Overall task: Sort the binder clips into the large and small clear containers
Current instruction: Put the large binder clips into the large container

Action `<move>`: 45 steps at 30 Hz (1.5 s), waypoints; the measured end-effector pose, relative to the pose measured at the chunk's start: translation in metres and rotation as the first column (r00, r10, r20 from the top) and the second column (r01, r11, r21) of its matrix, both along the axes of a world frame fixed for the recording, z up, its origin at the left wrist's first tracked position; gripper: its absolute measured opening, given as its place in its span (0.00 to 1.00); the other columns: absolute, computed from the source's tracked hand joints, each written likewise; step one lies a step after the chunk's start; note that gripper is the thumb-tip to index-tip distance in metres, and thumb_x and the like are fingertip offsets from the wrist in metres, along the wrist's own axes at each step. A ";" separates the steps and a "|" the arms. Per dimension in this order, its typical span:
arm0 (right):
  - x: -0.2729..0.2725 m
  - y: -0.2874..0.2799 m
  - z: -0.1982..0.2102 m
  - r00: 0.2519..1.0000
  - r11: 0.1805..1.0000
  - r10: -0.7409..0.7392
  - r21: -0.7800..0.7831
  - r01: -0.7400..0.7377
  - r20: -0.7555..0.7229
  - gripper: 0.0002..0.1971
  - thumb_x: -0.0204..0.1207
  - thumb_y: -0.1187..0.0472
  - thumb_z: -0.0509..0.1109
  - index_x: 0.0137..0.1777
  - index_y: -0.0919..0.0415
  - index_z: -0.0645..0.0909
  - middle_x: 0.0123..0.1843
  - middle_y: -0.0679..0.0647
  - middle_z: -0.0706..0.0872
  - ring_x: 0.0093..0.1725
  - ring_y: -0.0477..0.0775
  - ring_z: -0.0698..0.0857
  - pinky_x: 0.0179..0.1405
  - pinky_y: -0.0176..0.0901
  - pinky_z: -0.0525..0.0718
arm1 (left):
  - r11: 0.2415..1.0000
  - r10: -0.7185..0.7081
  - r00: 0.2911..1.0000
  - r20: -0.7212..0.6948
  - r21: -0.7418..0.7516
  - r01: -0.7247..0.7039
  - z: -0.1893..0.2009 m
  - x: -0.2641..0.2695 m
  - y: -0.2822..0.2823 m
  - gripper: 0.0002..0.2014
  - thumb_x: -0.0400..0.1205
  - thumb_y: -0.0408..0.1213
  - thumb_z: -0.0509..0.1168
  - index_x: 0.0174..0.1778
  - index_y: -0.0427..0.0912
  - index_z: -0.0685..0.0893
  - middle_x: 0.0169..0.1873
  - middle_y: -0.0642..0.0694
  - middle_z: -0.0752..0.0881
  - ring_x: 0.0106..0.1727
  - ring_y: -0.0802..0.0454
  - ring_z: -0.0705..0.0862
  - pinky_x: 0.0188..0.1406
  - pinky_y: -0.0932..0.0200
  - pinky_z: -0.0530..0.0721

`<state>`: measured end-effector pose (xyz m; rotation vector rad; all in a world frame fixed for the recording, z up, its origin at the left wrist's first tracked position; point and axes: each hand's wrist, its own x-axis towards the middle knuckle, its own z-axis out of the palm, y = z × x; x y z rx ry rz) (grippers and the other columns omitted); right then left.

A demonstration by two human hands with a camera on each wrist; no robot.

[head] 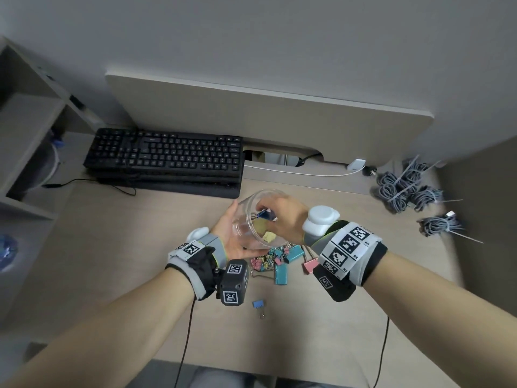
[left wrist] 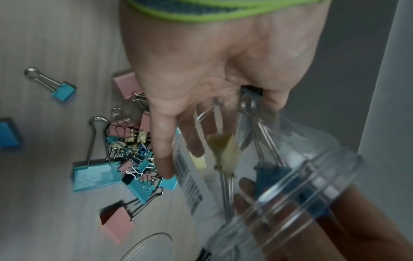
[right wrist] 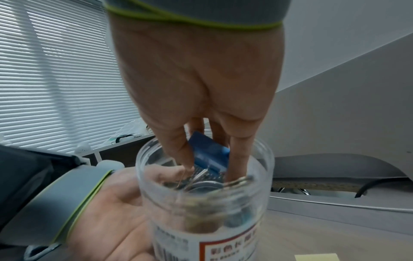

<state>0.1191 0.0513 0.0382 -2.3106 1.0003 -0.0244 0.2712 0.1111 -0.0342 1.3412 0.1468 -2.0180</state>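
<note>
The counter (head: 117, 236) is a pale wood-look surface, and a heap of binder clips (head: 275, 259) in teal, pink, yellow and blue lies on it near the front edge. One small blue clip (head: 258, 304) lies alone, apart from the heap and nearer to the person. At the back lies a black keyboard (head: 165, 158), and at the right lie bundles of grey cable (head: 408, 186) and a white cord (head: 293, 170).

Left hand (head: 232, 236) cups upward (palm open); right hand (head: 282, 219) pinches, fingers downward.
</note>
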 end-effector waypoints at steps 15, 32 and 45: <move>-0.007 -0.005 0.015 0.978 0.977 -0.205 0.058 0.207 -0.034 0.15 0.79 0.55 0.70 0.60 0.59 0.73 0.49 0.52 0.87 0.45 0.58 0.85 0.44 0.47 0.82 | 1.000 0.018 1.000 -0.007 0.001 -0.018 -0.006 0.017 -0.002 0.38 0.77 0.73 0.56 0.70 0.46 0.83 0.66 0.36 0.86 0.63 0.29 0.86 0.65 0.26 0.80; -0.021 -0.010 0.013 0.935 0.973 -0.227 -0.021 0.231 -0.272 0.09 0.77 0.55 0.69 0.49 0.58 0.73 0.45 0.57 0.86 0.43 0.62 0.83 0.40 0.51 0.81 | 0.999 0.046 0.999 -0.009 0.016 -0.046 -0.002 0.016 -0.004 0.40 0.77 0.73 0.55 0.73 0.45 0.81 0.69 0.39 0.84 0.70 0.36 0.82 0.65 0.31 0.81; 0.007 -0.001 0.025 0.997 0.995 -0.068 0.077 0.066 0.023 0.08 0.79 0.66 0.64 0.53 0.57 0.83 0.51 0.50 0.89 0.46 0.50 0.83 0.48 0.40 0.78 | 1.000 0.009 1.000 -0.008 -0.005 -0.009 0.015 0.002 -0.005 0.38 0.80 0.71 0.52 0.66 0.40 0.84 0.56 0.33 0.89 0.56 0.29 0.87 0.56 0.32 0.85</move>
